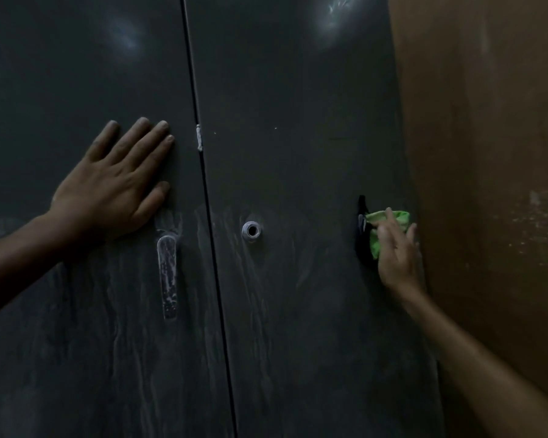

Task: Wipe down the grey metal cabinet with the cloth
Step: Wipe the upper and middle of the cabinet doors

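— Cabinet (298,137) faces you, both doors shut; where's the cloth?

— Your right hand (396,248) pinches the green cloth (389,229) against the right door's outer edge, beside the brown wall (487,153). Unwiped streaks lie leftward, toward the lock (252,230).

— And the left hand (114,184)?

— Flat, fingers (149,137) straight, pressing above the handle (168,276), holding nothing.

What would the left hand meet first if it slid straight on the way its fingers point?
Likely the dark vertical seam between the grey metal cabinet doors; the left hand points up-right, fingertips just short of it.
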`<state>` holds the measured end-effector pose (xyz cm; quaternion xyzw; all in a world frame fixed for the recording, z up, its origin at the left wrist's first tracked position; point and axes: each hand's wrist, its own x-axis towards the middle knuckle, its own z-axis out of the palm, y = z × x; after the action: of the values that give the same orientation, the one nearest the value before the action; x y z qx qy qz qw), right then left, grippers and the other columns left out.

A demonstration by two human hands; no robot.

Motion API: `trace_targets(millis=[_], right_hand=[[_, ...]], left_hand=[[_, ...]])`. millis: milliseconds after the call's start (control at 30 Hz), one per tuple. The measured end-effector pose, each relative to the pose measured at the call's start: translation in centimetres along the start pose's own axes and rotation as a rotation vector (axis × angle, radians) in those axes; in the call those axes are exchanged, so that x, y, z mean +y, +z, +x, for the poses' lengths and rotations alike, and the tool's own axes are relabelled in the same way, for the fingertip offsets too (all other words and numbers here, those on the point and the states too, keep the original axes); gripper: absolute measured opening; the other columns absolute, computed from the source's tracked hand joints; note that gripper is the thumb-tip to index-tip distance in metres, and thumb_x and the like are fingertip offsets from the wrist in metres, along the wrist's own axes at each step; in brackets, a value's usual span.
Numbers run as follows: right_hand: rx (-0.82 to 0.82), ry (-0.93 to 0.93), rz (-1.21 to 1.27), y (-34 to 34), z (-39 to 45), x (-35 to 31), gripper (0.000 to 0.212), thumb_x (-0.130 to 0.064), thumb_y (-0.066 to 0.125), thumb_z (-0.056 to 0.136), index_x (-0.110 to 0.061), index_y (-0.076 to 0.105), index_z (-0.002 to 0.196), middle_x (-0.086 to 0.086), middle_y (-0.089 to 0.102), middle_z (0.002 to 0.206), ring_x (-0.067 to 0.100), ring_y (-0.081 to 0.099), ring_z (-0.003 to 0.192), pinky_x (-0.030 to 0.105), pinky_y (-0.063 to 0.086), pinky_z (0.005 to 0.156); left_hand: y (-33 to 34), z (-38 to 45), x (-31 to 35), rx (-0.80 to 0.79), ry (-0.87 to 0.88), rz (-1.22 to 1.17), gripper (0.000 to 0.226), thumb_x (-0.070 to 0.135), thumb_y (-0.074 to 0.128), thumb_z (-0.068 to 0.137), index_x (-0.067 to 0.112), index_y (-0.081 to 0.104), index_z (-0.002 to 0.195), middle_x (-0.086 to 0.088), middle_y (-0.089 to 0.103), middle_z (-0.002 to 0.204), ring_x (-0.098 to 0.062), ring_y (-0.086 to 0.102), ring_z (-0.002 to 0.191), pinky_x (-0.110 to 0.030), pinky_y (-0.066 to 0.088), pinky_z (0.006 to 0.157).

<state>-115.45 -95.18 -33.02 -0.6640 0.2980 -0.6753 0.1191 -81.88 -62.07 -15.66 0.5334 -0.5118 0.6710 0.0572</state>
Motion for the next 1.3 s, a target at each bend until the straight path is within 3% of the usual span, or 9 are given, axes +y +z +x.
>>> trace_targets(millis=[133, 267, 500, 633, 833, 1000, 1067, 1200, 1300], right_hand=[[0.161, 0.256, 0.134, 2.4, 1.1, -2.8, 0.05, -0.024, 0.046, 0.107, -0.013, 0.035, 0.155, 0.015, 0.002, 0.171, 0.028, 0.001, 0.159, 0.046, 0.006, 0.129], [0.228, 0.536, 0.057, 3.0, 4.7, -5.2, 0.066, -0.046, 0.035, 0.108, -0.01, 0.022, 0.162, 0.013, -0.005, 0.171, 0.034, 0.0, 0.158, 0.049, 0.001, 0.127], [0.152, 0.068, -0.12, 5.5, -1.3, -3.4, 0.06, -0.035, 0.023, 0.105, -0.007, 0.031, 0.158, 0.015, 0.007, 0.171, 0.029, -0.001, 0.158, 0.042, -0.001, 0.128], [0.255, 0.568, -0.025, 3.6, 5.1, -5.4, 0.057, -0.034, 0.029, 0.109, -0.004, 0.031, 0.158, 0.016, 0.006, 0.171, 0.037, 0.001, 0.158, 0.048, 0.003, 0.127], [0.12, -0.043, -0.161, 7.7, -4.1, -8.4, 0.068, -0.043, 0.022, 0.103, -0.003, 0.029, 0.158, 0.019, 0.005, 0.17, 0.038, 0.001, 0.157, 0.051, 0.003, 0.128], [0.257, 0.516, -0.115, 5.2, 2.7, -9.3, 0.062, -0.039, 0.027, 0.107, -0.002, 0.032, 0.157, 0.019, 0.008, 0.17, 0.04, 0.005, 0.157, 0.052, 0.006, 0.127], [0.239, 0.394, -0.133, 6.9, 1.9, -12.2, 0.065, -0.041, 0.026, 0.106, -0.001, 0.032, 0.156, 0.02, 0.009, 0.169, 0.042, 0.005, 0.156, 0.054, 0.006, 0.126], [0.091, -0.172, -0.206, 9.0, -6.4, -10.2, 0.067, -0.041, 0.024, 0.103, -0.001, 0.03, 0.157, 0.02, 0.008, 0.17, 0.042, 0.002, 0.157, 0.051, 0.001, 0.128], [0.117, 0.038, -0.245, 6.5, -4.1, -7.1, 0.068, -0.039, 0.023, 0.102, -0.001, 0.031, 0.158, 0.021, 0.009, 0.169, 0.041, 0.004, 0.157, 0.05, 0.004, 0.128]], left_hand=[[0.1, 0.1, 0.0, 0.022, 0.003, 0.0, 0.076, 0.05, 0.026, 0.104, 0.006, 0.022, 0.166, -0.013, 0.016, 0.175, -0.031, 0.015, 0.162, -0.056, 0.009, 0.131], [0.5, 0.0, -0.2, 0.042, 0.005, 0.008, 0.076, 0.051, 0.026, 0.104, 0.007, 0.023, 0.166, -0.012, 0.016, 0.175, -0.03, 0.014, 0.163, -0.056, 0.01, 0.131], [0.7, 0.1, -0.5, 0.055, 0.02, 0.009, 0.076, 0.052, 0.024, 0.105, 0.006, 0.022, 0.166, -0.012, 0.015, 0.175, -0.03, 0.012, 0.163, -0.056, 0.01, 0.131], [0.2, 0.1, 0.1, 0.017, 0.008, 0.006, 0.077, 0.051, 0.025, 0.105, 0.006, 0.021, 0.166, -0.014, 0.015, 0.175, -0.032, 0.013, 0.162, -0.058, 0.01, 0.131], [-0.4, 0.1, 0.2, -0.012, 0.012, -0.005, 0.077, 0.05, 0.025, 0.104, 0.004, 0.021, 0.165, -0.014, 0.015, 0.174, -0.033, 0.013, 0.162, -0.059, 0.011, 0.13], [-0.7, 0.0, 0.4, -0.01, 0.01, -0.009, 0.077, 0.049, 0.025, 0.104, 0.002, 0.023, 0.165, -0.015, 0.016, 0.174, -0.033, 0.014, 0.162, -0.059, 0.011, 0.13], [-0.8, 0.0, 0.4, -0.018, 0.011, -0.017, 0.077, 0.05, 0.024, 0.104, 0.002, 0.023, 0.165, -0.015, 0.016, 0.174, -0.033, 0.013, 0.162, -0.059, 0.01, 0.131], [-0.7, 0.1, 0.2, -0.011, 0.022, -0.009, 0.077, 0.05, 0.024, 0.105, 0.002, 0.023, 0.165, -0.016, 0.015, 0.174, -0.033, 0.013, 0.162, -0.059, 0.011, 0.13], [-0.6, 0.0, 0.4, 0.001, 0.011, -0.007, 0.077, 0.05, 0.024, 0.105, 0.002, 0.023, 0.165, -0.016, 0.016, 0.174, -0.034, 0.014, 0.162, -0.059, 0.011, 0.13]])
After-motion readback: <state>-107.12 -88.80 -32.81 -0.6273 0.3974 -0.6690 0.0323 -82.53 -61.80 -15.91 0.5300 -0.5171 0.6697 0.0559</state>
